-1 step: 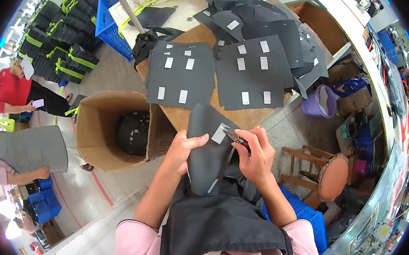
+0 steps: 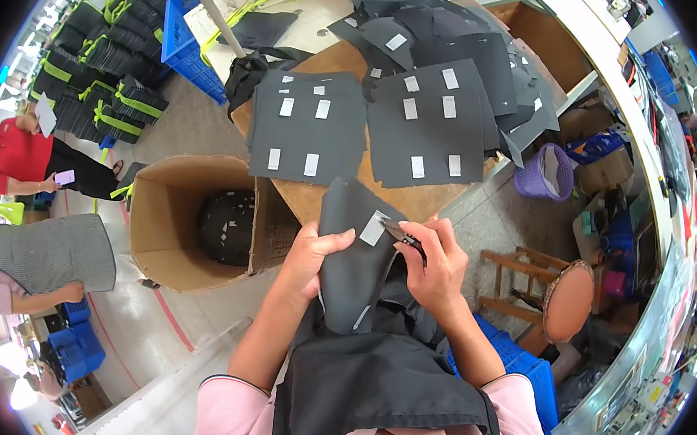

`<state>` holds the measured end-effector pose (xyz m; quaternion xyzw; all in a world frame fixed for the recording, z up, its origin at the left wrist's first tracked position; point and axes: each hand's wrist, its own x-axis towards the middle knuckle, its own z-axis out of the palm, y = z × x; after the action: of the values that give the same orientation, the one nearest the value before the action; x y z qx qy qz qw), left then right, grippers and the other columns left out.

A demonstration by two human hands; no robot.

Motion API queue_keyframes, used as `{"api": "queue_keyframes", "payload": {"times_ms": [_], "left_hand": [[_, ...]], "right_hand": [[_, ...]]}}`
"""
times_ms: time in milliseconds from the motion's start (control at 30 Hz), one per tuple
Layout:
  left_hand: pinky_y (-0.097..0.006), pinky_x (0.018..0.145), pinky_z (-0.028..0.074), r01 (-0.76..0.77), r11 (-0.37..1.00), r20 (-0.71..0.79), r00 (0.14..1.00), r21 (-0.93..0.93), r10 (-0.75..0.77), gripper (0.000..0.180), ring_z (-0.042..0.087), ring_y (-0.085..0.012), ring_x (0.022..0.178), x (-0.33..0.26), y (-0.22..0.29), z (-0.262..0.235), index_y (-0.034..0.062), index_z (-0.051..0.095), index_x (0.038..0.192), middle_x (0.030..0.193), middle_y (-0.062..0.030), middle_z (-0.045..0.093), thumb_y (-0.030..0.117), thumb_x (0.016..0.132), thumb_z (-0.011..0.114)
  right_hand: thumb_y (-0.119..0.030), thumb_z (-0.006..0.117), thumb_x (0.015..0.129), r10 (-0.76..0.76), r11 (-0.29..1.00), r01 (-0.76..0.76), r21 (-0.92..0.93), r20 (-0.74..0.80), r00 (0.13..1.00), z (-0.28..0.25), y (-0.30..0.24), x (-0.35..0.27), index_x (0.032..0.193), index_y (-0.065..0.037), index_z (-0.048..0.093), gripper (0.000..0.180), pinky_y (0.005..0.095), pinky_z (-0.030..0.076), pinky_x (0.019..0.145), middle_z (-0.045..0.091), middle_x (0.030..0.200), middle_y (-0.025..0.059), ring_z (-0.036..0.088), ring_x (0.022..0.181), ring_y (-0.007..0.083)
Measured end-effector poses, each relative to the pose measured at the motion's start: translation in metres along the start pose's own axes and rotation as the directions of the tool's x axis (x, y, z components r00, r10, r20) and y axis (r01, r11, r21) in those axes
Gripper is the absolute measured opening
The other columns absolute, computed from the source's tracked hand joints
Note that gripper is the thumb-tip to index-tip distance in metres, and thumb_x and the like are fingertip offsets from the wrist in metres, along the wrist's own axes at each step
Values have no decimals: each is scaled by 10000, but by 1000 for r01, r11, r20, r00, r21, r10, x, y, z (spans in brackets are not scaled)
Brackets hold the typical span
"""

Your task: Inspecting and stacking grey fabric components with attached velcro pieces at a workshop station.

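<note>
A stool [image 2: 568, 301] stands at right, a purple basket [image 2: 531, 182] beyond it; a person in red [image 2: 23, 149] is at left.

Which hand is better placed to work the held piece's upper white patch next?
Probably the right hand: it holds the metal-tipped tool at that patch; the left hand holds the dark piece.

Behind the dark panel [image 2: 354, 270], most fingers of the left hand [image 2: 308, 261] are hidden; the right hand [image 2: 437, 264] covers much of the snips [image 2: 401, 235]. The near edge cuts off the pink shirt [image 2: 519, 419]. Clutter [image 2: 646, 408] along the right rim is too small to tell.
</note>
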<state>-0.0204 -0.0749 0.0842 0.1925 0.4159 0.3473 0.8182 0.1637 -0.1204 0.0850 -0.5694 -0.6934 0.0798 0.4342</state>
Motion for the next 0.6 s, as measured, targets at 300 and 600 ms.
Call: {"api": "queue_keyframes", "payload": {"times_ms": [300, 600], "left_hand": [[-298, 708, 512, 10, 1000, -26, 1000, 3, -10, 268, 623, -184, 799, -1, 0, -1, -33, 541, 1026, 930, -111, 615, 72, 792, 618], [-360, 814, 477, -283, 916, -148, 931, 284, 333, 424, 591, -229, 896, 20, 51, 2, -54, 510, 1114, 1007, -140, 596, 75, 741, 664]], "right_hand": [[-30, 682, 696, 46, 999, -46, 4, -12, 999, -2, -8, -7, 944, -57, 601, 263, 297, 442, 490, 543, 779, 76, 558, 570, 216], [-12, 692, 684, 330, 938, -312, 148, -122, 936, -11, 24, 7, 1008, -43, 570, 347, 269, 413, 528, 503, 775, 70, 475, 608, 145]]}}
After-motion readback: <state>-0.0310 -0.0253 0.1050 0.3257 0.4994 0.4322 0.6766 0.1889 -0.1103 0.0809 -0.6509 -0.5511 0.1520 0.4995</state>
